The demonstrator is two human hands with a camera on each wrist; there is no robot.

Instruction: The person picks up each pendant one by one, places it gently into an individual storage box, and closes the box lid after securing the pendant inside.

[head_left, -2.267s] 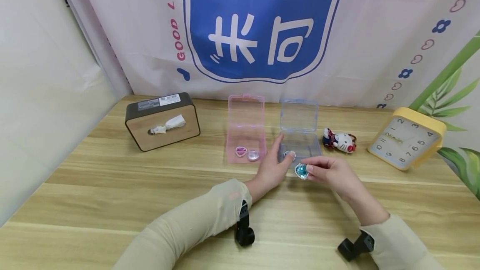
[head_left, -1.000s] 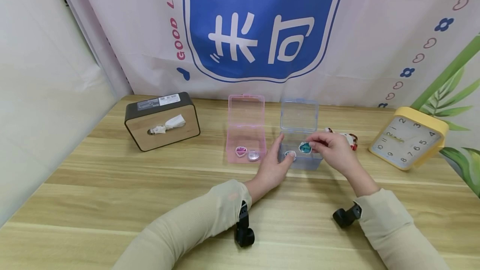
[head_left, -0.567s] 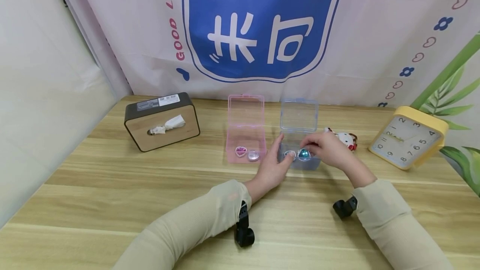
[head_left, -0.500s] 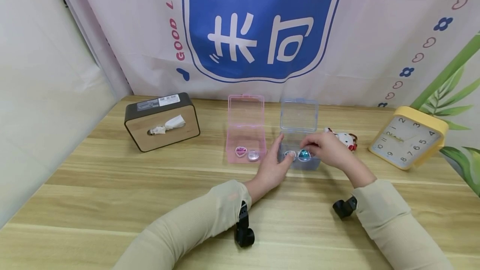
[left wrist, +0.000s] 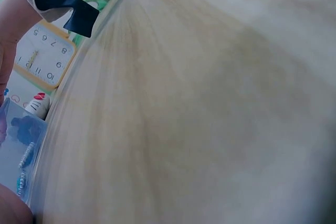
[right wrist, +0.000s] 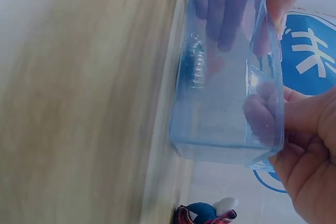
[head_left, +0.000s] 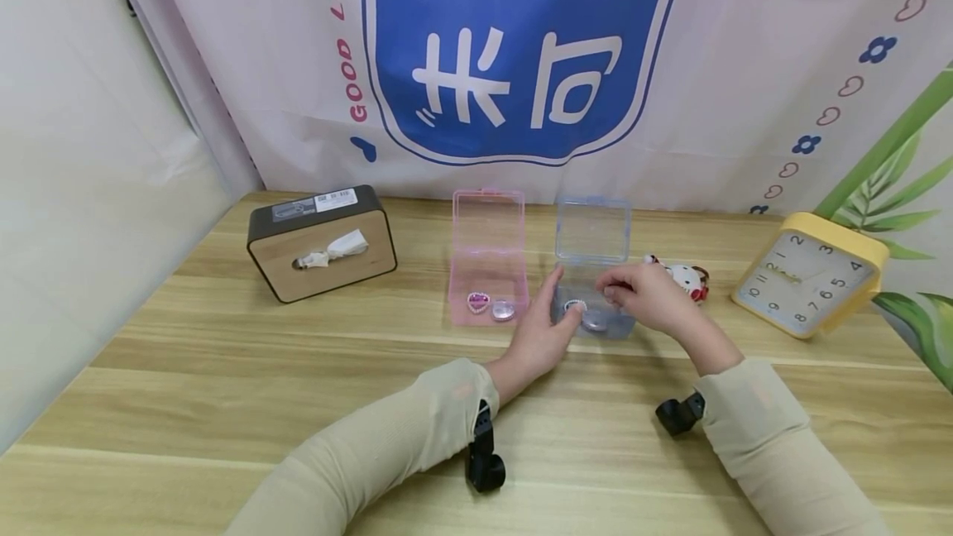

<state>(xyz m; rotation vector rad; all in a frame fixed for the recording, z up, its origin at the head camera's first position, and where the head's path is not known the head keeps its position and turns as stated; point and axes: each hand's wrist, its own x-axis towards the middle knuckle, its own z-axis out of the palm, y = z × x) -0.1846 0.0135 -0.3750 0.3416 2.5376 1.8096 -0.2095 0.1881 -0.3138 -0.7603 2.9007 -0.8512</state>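
A clear blue plastic box (head_left: 620, 327) stands with its lid (head_left: 593, 228) raised. My left hand (head_left: 538, 342) grips its left side, thumb over the front and fingers along the wall. Inside lie two gem ornaments: a bead-rimmed one (head_left: 573, 305) partly behind my left thumb, and a pale-looking one (head_left: 594, 322) to its right, seemingly turned over. Over the box's right side, my right hand (head_left: 651, 298) has loosely bent fingers with nothing between them. The right wrist view shows its fingertips (right wrist: 260, 116) inside the box, seen through the blue wall (right wrist: 226, 124).
To the left stands a raised-lid pink box (head_left: 487, 271) with a pink heart gem (head_left: 478, 302) and a pale gem (head_left: 503, 310). A tissue box (head_left: 323, 251) is farther left. Right of the blue box are a cat figurine (head_left: 688, 278) and a yellow clock (head_left: 811, 275).
My right hand has carried the teal heart gem over the blue box, lowered it and let go; it now lies inside near the front. My left hand has stayed on the box.
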